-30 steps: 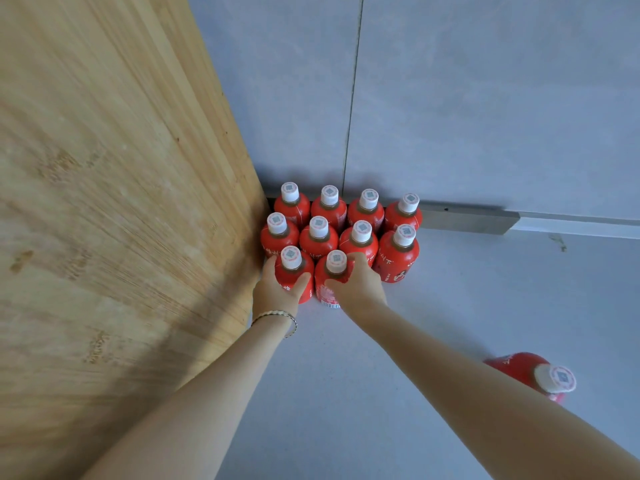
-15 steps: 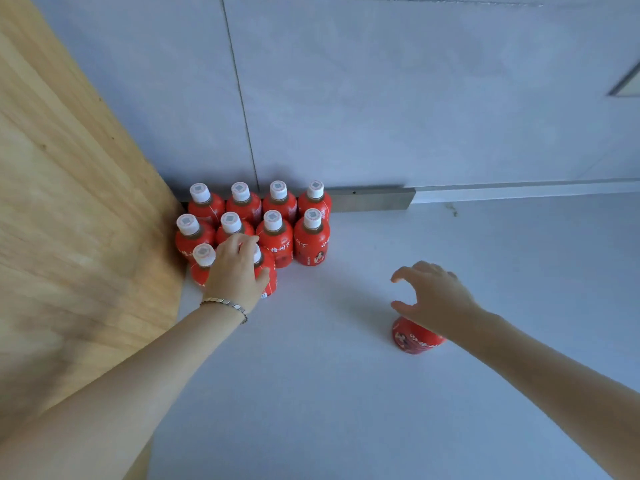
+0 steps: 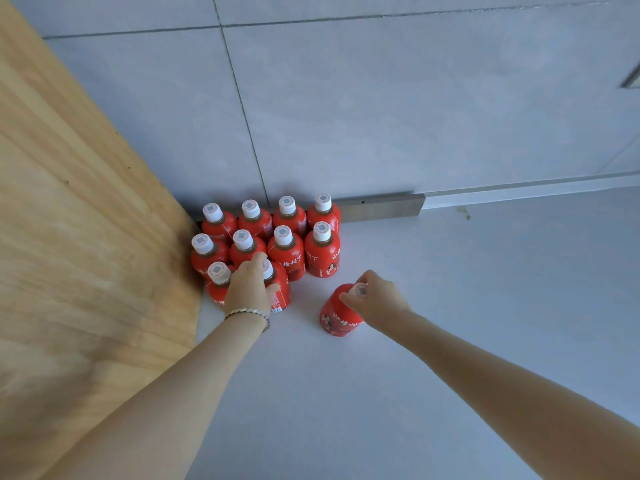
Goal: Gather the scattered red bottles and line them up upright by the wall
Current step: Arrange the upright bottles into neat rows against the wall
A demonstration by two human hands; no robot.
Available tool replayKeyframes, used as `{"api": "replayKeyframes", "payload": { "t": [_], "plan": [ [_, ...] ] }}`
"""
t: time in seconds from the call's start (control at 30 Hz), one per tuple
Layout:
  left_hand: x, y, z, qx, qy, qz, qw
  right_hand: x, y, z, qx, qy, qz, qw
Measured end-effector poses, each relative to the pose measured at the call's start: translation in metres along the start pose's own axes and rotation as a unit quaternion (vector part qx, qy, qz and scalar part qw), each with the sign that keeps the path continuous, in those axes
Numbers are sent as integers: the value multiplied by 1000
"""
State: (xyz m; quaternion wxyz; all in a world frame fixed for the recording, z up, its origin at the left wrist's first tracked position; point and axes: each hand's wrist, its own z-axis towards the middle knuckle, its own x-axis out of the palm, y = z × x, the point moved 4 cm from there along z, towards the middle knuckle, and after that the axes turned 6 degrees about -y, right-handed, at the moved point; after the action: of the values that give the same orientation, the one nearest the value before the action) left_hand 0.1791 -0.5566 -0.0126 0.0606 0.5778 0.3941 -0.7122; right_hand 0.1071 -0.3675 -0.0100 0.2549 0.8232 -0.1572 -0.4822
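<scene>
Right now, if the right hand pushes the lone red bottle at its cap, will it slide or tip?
It would probably tip: the right hand holds the lone bottle at the cap, above a small base. Once down, its round body may roll on the smooth floor.
</scene>
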Motion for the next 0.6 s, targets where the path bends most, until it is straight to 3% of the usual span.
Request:
{"api": "replayKeyframes", "payload": {
  "t": [0.2,0.33,0.53,0.6],
  "plan": [
    [0,4,2,-7,3,-10,1000,35,58,19,-31,-22,97,995],
    [3,10,3,7,3,-10,1000,45,51,15,-2,-7,72,997],
    [8,13,6,11,2,0,1000,70,40,12,59,-24,173,983],
    [8,11,5,17,8,1,1000,69,36,11,53,4,185,981]
  ]
}}
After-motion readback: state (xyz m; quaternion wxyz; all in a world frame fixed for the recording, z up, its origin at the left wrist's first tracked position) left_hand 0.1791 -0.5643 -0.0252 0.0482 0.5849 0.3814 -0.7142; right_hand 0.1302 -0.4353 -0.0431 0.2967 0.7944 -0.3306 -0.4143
